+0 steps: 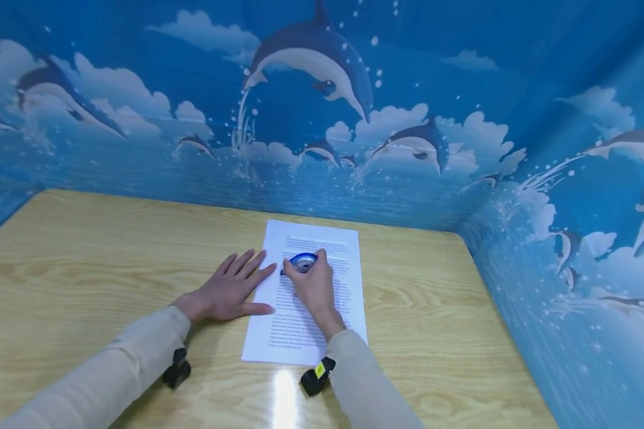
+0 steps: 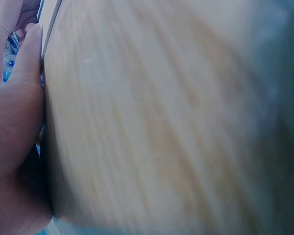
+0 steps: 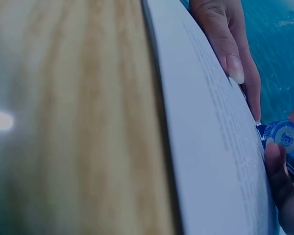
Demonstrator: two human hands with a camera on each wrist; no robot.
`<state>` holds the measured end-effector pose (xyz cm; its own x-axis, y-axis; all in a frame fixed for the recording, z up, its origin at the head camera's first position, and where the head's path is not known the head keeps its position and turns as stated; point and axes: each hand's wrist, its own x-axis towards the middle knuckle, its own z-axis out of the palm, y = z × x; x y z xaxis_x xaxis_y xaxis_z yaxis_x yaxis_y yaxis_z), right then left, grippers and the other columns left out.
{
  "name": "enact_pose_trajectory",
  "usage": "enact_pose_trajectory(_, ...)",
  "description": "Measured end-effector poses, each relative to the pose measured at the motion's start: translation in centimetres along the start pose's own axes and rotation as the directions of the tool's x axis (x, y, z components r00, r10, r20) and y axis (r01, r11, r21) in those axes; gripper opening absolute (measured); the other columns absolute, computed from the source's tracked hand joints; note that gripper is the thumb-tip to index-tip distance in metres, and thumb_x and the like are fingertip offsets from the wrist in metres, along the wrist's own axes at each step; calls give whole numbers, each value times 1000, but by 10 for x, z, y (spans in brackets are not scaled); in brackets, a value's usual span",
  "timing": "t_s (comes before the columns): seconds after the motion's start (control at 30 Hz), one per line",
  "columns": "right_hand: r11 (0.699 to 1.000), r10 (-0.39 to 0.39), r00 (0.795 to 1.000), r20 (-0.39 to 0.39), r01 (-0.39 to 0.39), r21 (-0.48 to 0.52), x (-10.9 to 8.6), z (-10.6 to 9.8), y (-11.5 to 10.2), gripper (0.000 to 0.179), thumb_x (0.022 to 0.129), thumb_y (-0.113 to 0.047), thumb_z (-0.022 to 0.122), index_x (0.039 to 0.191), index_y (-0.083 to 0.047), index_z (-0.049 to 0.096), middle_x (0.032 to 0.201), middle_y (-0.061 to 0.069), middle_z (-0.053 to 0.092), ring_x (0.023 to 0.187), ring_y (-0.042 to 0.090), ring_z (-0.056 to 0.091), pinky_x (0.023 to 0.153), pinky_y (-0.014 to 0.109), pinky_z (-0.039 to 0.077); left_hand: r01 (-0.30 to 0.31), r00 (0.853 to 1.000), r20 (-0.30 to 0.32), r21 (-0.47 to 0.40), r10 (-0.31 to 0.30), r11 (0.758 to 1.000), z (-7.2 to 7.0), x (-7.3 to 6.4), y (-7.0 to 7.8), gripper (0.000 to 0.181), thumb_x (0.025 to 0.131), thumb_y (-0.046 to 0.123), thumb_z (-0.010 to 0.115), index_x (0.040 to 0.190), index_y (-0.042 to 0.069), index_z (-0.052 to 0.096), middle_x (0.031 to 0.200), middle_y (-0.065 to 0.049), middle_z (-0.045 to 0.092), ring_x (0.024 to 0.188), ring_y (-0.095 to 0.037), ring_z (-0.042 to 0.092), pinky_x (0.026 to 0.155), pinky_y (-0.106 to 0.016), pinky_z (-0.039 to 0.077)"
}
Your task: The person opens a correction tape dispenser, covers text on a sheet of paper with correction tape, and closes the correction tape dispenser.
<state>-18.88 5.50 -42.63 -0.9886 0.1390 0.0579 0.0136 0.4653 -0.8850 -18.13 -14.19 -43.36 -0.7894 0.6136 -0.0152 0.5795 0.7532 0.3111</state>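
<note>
A printed sheet of paper (image 1: 349,322) lies on the table, covered in lines of small text. My right hand (image 1: 316,289) pinches a blue, round-bodied correction tape (image 1: 303,261) between thumb and fingers, over the upper left of the text. Its tip is toward the page's left margin; whether it touches the paper I cannot tell. My left hand (image 1: 233,292) lies flat with fingers spread, fingertips and thumb on the sheet's left edge. In the right wrist view the disc of the correction tape (image 3: 284,134) shows beside the right thumb (image 3: 277,164).
The wooden table (image 1: 424,322) extends around the sheet. A blue curtain with dolphins (image 1: 311,53) hangs behind the table and along its right side. Small black devices (image 1: 177,369) are strapped at both wrists.
</note>
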Motion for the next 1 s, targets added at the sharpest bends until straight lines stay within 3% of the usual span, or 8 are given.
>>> enact_pose_trajectory(0.13, 999, 19, 999, 26, -20, 30, 0, -2, 1, 50, 82, -33, 76, 108, -4, 46, 95, 15, 62, 53, 15, 62, 44, 26, 52, -9, 1000, -4, 9, 9, 1000, -4, -1, 3, 89, 87, 70, 45, 152, 13, 26, 157, -18, 12, 142, -40, 6, 110, -59, 4)
enact_pose_trajectory(0.47, 999, 22, 998, 61, -24, 27, 1, -7, 3, 51, 83, -36, 75, 111, -6, 44, 96, 13, 61, 57, 15, 63, 47, 26, 53, 8, 1000, 6, 18, -8, 1000, -8, -3, 7, 86, 89, 65, 48, 152, 11, 27, 157, -19, 12, 142, -41, 7, 110, -60, 5)
enact_pose_trajectory(0.77, 1000, 20, 999, 44, -19, -20, 2, -16, 8, 54, 82, -37, 75, 114, -4, 45, 98, 15, 62, 58, 15, 63, 50, 24, 53, 16, 1000, 17, 25, -16, 1000, -9, -2, 7, 87, 89, 68, 44, 152, 12, 26, 157, -19, 13, 142, -40, 6, 110, -60, 5)
enact_pose_trajectory(1.0, 1000, 3, 999, 33, -2, -25, 2, -24, 12, 56, 81, -39, 76, 112, -3, 46, 95, 17, 62, 59, 16, 63, 48, 25, 53, -17, 1000, -5, -22, 16, 1000, -4, -1, 3, 87, 88, 66, 48, 152, 12, 27, 156, -20, 12, 142, -41, 5, 109, -61, 3)
